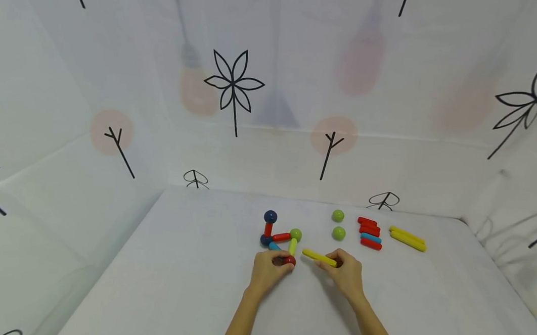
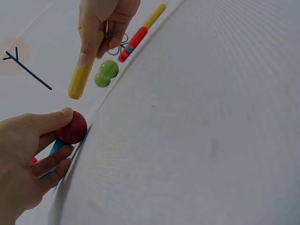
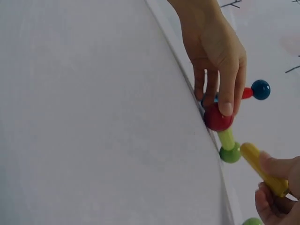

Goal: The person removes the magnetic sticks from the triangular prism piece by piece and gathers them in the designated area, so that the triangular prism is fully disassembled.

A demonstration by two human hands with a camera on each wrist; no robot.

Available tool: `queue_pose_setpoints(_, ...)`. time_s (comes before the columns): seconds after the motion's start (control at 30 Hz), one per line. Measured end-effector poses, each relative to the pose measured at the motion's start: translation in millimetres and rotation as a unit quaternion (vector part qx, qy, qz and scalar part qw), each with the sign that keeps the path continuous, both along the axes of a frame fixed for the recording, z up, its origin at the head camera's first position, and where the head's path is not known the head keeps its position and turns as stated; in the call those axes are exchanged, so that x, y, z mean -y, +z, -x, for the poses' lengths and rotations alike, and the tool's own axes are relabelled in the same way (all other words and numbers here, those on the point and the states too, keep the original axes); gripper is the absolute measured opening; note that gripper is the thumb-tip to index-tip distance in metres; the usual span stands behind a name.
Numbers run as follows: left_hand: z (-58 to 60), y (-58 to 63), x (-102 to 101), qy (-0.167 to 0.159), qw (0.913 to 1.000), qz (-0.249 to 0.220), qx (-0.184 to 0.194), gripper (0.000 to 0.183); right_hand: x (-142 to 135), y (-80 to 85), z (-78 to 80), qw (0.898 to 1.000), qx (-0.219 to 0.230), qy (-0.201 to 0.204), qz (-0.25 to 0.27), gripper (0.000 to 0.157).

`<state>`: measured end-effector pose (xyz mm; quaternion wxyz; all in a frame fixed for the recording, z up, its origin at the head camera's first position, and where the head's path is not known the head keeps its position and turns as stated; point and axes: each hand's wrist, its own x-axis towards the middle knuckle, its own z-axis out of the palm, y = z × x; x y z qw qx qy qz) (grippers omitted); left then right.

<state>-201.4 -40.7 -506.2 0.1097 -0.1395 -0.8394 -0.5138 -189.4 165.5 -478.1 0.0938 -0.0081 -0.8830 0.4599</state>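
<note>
Yellow rod (image 1: 319,257): raised off the worktop (image 1: 176,284) in the right hand (image 1: 346,275), free end near the lime rod (image 1: 293,246) but apart from it.
Right hand: thumb and fingers closed in a pinch on the rod's outer end, most of its length left bare, a good hold for steering the tip.
Left hand (image 1: 267,273): partly closed round the red ball (image 1: 289,260), thumb over the top, fingers along the side by the blue rod (image 1: 274,246).
Red ball: low at the near corner of the joined shape, where the lime rod and blue rod meet.
Joined shape: lime rod to green ball (image 1: 296,234), red rod (image 1: 281,237) to lower blue ball (image 1: 265,240), with an upright red rod (image 1: 268,229) under the upper blue ball (image 1: 270,216).
Tip and ball: the step looks like joining these two; best to aim the tip at the ball's centre and bring it in slowly.
Steadying: light pressure on the ball should keep the corner from swinging; the thumb covers its top, so a join there would need it shifted.
Risk: a sideways touch could knock the lime rod loose.
Spares: two green balls (image 1: 339,233) and two yellow rods (image 1: 408,240), farther right.
</note>
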Motion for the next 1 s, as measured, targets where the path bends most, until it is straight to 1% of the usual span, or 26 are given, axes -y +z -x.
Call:
queue_pose_setpoints(0.07,0.0,-0.3,0.4,0.001,1.0000,-0.004,0.007,0.027,-5.5,-1.7,1.7,1.000,-0.004,-0.005,0.012,0.024)
queue_pose_setpoints(0.1,0.2,-0.8,0.7,0.001,0.9999,-0.005,0.011,0.027,-9.1,-2.1,2.3,1.000,0.000,0.000,0.022,0.025)
queue_pose_setpoints(0.2,0.5,-1.4,1.3,0.000,0.9998,-0.006,0.017,0.027,-22.3,-1.4,3.3,0.998,0.022,0.030,0.059,0.029)
queue_pose_setpoints(0.3,1.2,-1.6,1.9,0.001,0.9999,-0.005,0.015,0.027,-39.0,1.2,3.4,0.993,0.045,0.058,0.095,0.032)
queue_pose_setpoints(0.37,1.5,-1.7,2.3,0.001,0.9999,-0.005,0.012,0.027,-52.2,3.5,2.8,0.991,0.049,0.069,0.104,0.035)
queue_pose_setpoints(0.47,1.3,-1.5,3.0,-0.001,0.9998,-0.009,0.018,0.027,-74.8,6.5,1.2,0.992,0.047,0.067,0.092,0.039)
queue_pose_setpoints(0.57,1.1,-0.5,3.5,-0.002,0.9996,-0.013,0.026,0.027,-99.1,8.5,-1.2,0.996,0.040,0.046,0.061,0.042)
queue_pose_setpoints(0.7,1.9,-0.6,3.9,-0.002,0.9995,-0.014,0.028,0.028,-131.5,6.0,-5.0,0.999,0.035,-0.001,0.027,0.046)
queue_pose_setpoints(0.87,1.4,-0.8,4.3,-0.003,0.9994,-0.014,0.032,0.028,-167.4,-2.2,-7.9,0.998,0.025,-0.054,0.009,0.050)
queue_pose_setpoints(0.9,1.0,-0.5,4.5,-0.002,0.9993,-0.014,0.034,0.028,-173.2,-3.2,-7.9,0.998,0.020,-0.063,0.008,0.050)
queue_pose_setpoints(1.0,0.3,0.1,4.8,-0.003,0.9991,-0.017,0.038,0.028,-187.7,-6.6,-5.7,0.996,0.006,-0.085,-0.018,0.046)
